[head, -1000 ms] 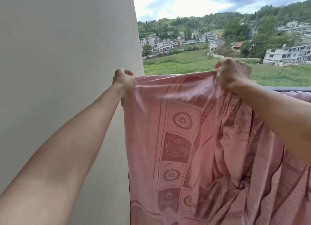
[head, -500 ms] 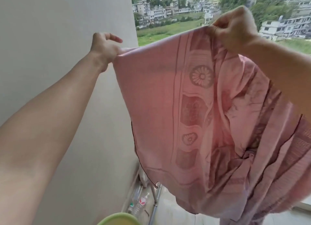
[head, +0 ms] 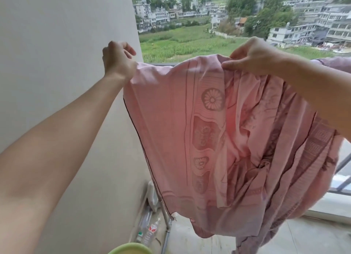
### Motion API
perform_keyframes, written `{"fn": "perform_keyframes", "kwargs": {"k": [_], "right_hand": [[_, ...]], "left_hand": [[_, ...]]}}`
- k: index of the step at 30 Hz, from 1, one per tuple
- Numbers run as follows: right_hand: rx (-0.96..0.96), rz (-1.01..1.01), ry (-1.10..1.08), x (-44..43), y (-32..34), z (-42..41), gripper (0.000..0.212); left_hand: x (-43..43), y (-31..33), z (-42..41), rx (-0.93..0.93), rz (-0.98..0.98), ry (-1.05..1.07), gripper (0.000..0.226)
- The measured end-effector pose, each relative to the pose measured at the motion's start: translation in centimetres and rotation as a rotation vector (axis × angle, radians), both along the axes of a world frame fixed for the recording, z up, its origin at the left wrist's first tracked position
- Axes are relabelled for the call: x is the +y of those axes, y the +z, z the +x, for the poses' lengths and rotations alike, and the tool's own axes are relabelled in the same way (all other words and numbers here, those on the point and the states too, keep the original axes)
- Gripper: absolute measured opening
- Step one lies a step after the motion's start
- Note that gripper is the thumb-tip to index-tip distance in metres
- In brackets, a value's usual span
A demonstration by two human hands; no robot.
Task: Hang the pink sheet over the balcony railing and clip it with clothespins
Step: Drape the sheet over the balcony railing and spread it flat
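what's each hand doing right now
left hand: closed, pinching the corner of the pink sheet
right hand: closed, gripping the sheet's top edge

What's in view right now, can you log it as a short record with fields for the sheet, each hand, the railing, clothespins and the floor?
sheet: pink sheet, patterned, held up by its top edge, bunched toward the right
left hand: left hand grips the sheet's left corner
right hand: right hand pinches the top edge
railing: railing, dark bar just behind the sheet's top edge
clothespins: none visible
floor: plastic bottles by the wall
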State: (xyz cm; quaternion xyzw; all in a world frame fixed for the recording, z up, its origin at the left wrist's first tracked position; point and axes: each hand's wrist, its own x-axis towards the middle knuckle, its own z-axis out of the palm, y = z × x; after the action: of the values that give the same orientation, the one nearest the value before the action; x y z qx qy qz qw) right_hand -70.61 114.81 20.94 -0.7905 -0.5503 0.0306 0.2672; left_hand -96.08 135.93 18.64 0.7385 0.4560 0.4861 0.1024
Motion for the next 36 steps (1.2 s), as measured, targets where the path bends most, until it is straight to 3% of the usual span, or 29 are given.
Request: {"fn": "perform_keyframes", "kwargs": {"k": [2, 5, 7, 13, 17, 20, 25, 28, 32, 36], "right_hand": [[-0.003, 0.144, 0.008, -1.0, -0.1, 0.4, 0.039], [-0.052, 0.367, 0.039, -2.0, 0.1, 0.0, 0.023], [-0.063, 0.403, 0.111, -2.8, -0.3, -1.2, 0.019], [-0.219, 0.317, 0.329, -5.2, -3.3, -5.1, 0.013], [-0.385, 0.187, 0.381, -6.0, -5.9, -5.6, 0.013], [-0.328, 0.122, 0.375, -7.0, -7.1, -4.7, 0.019], [-0.441, 0.379, 0.180, -8.3, -4.8, -1.0, 0.028], [-0.457, 0.320, 0.010, -8.0, -2.8, 1.7, 0.040], [-0.396, 0.185, -0.062, -9.1, -1.9, 2.8, 0.051], [-0.355, 0.224, 0.007, -11.7, -1.2, 2.1, 0.050]], "left_hand": [[-0.9, 0.0, -0.4, -0.026, 0.047, -0.004, 0.027], [-3.2, -1.3, -2.0, 0.042, 0.100, 0.001, 0.030], [-4.5, -3.1, -3.4, 0.152, 0.077, 0.036, 0.033], [-7.7, -9.3, -6.7, 0.378, -0.207, 0.120, 0.045], [-9.6, -11.8, -7.9, 0.417, -0.258, 0.181, 0.048], [-10.2, -12.4, -7.5, 0.471, -0.263, 0.240, 0.048], [-10.2, -8.2, -2.3, 0.280, -0.004, 0.199, 0.038], [-8.5, -4.7, 0.5, 0.286, 0.112, 0.168, 0.040], [-7.2, -3.1, 1.3, 0.361, 0.060, 0.178, 0.030], [-11.4, -3.5, 0.6, 0.167, -0.018, 0.201, 0.026]]}}
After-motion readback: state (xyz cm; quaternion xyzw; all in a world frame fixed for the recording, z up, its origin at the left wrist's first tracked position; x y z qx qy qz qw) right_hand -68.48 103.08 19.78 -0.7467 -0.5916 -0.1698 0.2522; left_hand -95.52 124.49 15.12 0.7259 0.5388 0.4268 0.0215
